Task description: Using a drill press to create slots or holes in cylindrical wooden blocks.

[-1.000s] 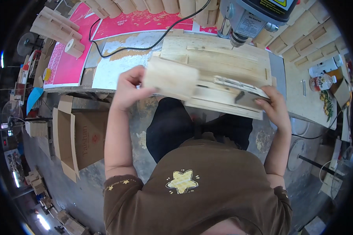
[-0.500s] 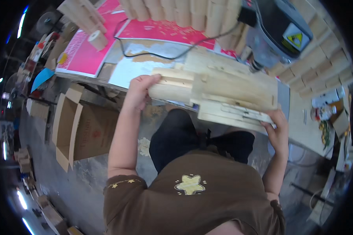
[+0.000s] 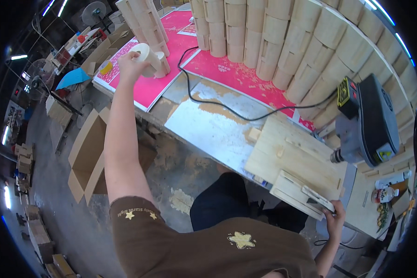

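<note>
Out at the far left of the bench, my left hand (image 3: pixel 129 69) grips a pale wooden cylinder (image 3: pixel 145 53) by its end, fingers at the rim. Just beyond it stands another short wooden cylinder (image 3: pixel 162 65) on the pink sheet (image 3: pixel 148 95). Whether the held one rests on the sheet, I cannot tell. My right hand (image 3: pixel 336 218) is closed around the end of a narrow slotted bar (image 3: pixel 318 198) on a wooden jig (image 3: pixel 292 187) at the bench's near edge. The jig is joined to or lies against a wide wooden board (image 3: pixel 282 143), which has no cylinder on it.
A drill press head (image 3: pixel 377 123) overhangs the board, its chuck (image 3: pixel 338 156) pointing down. A black cable (image 3: pixel 236 114) crosses the bench. Tall stacks of wooden cylinders (image 3: pixel 268 44) line the back. An open carton (image 3: pixel 85 162) stands on the floor at left; bottles (image 3: pixel 384 194) are at right.
My left hand has carried a wooden cylinder from the jig leftward to the pink sheet. The right hand stays at the jig's bar. The view has shifted left.
</note>
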`<state>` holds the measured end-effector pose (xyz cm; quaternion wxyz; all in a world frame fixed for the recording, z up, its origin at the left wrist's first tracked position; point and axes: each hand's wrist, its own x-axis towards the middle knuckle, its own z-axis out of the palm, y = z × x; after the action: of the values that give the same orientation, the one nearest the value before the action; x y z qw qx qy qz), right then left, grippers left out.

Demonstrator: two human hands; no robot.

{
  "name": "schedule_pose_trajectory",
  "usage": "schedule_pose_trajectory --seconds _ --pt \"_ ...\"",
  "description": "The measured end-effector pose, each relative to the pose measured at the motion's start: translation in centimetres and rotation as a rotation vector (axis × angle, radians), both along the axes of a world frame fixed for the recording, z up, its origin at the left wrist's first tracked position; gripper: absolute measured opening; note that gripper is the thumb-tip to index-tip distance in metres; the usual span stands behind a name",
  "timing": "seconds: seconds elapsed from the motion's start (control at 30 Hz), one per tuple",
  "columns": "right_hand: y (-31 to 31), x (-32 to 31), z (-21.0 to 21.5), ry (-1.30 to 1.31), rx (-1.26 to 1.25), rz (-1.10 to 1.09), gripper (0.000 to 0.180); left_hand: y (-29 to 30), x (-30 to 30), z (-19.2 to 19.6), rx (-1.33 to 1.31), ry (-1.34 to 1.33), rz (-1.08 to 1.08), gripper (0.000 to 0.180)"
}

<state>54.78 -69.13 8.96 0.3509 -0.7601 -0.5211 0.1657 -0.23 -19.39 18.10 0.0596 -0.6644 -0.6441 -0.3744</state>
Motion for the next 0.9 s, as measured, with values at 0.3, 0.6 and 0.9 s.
schedule_pose_trajectory --seconds 0.3,0.6,0.9 --pt "1.5 -1.2 0.9 0.019 -0.11 -0.178 0.023 15.0 -1.0 -1.4 -0.197 0.025 0.16 0.054" --pt "2.5 -1.3 1.7 -0.097 -0.138 -0.119 0.027 22.6 -6.7 -6.5 -0.134 -0.248 -0.171 0.047" --pt "1.1 0.5 1.3 -0.132 -0.051 -0.043 0.028 7.0 13.0 8.6 0.315 -0.258 -0.336 0.057"
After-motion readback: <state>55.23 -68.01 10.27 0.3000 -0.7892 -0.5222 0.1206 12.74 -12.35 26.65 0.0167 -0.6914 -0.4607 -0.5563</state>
